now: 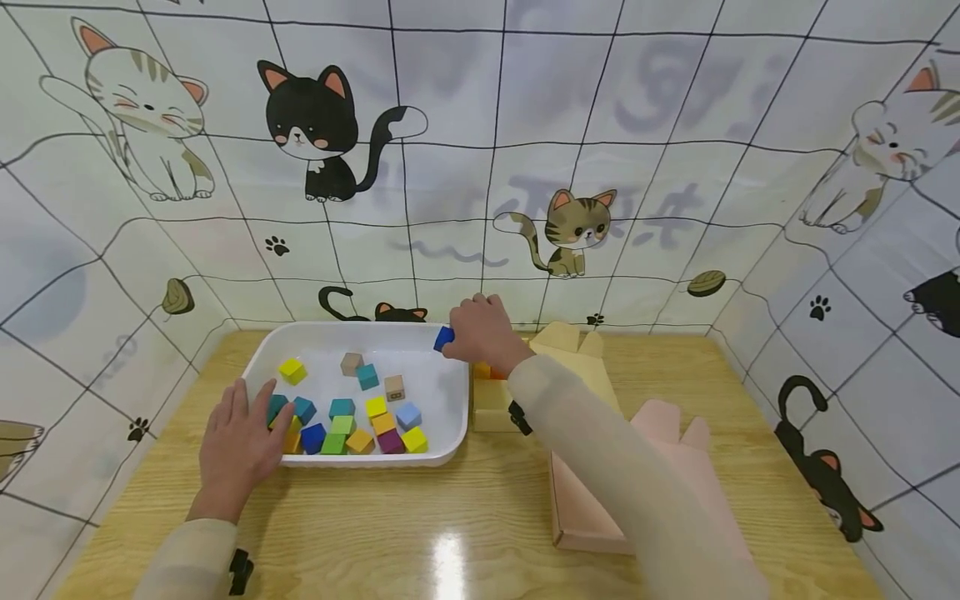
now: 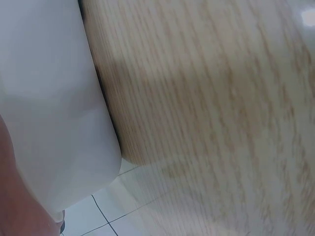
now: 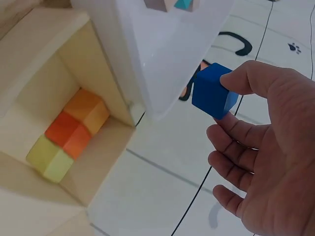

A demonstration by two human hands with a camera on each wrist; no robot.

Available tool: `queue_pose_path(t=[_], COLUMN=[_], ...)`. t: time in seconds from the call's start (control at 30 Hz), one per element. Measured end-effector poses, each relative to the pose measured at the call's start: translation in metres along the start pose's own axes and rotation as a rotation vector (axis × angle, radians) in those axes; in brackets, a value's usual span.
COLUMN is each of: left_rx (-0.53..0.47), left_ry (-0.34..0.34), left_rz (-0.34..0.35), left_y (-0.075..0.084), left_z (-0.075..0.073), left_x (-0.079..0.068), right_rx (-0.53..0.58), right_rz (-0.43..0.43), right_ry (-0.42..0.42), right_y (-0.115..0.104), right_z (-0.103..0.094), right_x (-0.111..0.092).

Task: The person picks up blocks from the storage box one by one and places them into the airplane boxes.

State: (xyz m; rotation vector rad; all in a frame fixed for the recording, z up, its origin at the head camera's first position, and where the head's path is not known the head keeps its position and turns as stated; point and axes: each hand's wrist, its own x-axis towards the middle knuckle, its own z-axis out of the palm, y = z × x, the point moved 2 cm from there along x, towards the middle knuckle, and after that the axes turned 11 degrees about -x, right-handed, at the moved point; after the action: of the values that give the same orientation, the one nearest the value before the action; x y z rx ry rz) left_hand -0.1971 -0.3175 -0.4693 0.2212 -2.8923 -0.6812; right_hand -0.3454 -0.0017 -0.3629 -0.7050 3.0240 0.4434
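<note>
My right hand [image 1: 483, 333] pinches a dark blue cube [image 3: 214, 91] between thumb and fingertip, at the right end of the white tray [image 1: 360, 461]. In the right wrist view the other fingers curve loosely below the cube. Beside the tray, a pale yellow box [image 1: 495, 423] stands with its lid up. Inside it lie an orange cube [image 3: 87, 110], a red-orange cube [image 3: 69, 132] and a yellow-green cube [image 3: 50, 160] in a row. At the tray's front left corner rests my left hand [image 1: 242, 442], its fingers extended over the rim near several coloured cubes.
More cubes lie scattered in the tray, such as a yellow cube [image 1: 292, 371] and a purple cube [image 1: 391, 442]. An open pink box [image 1: 592, 537] stands right of the yellow one, under my right forearm. Behind the wooden table [image 1: 360, 533] hangs a cat-patterned cloth [image 1: 450, 183].
</note>
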Motion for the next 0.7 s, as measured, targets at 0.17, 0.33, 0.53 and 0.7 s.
queue_pose_path(t=[0.17, 0.33, 0.53, 0.7], left_rx=[-0.013, -0.014, -0.012, -0.009], left_ry=[0.004, 0.001, -0.001, 0.000], left_rz=[0.003, 0.003, 0.009, 0.015], left_y=[-0.002, -0.003, -0.003, -0.003], left_z=[-0.001, -0.002, -0.002, -0.001], left_x=[-0.001, -0.001, -0.001, 0.000], right_rx=[0.032, 0.064, 0.028, -0.005], right_rz=[0.028, 0.024, 0.018, -0.012], right_ry=[-0.003, -0.016, -0.018, -0.027], right_y=[0.023, 0.039, 0.049, 0.046], right_z=[0.007, 0.016, 0.036, 0.055], right_x=[-0.006, -0.014, -0.018, -0.022])
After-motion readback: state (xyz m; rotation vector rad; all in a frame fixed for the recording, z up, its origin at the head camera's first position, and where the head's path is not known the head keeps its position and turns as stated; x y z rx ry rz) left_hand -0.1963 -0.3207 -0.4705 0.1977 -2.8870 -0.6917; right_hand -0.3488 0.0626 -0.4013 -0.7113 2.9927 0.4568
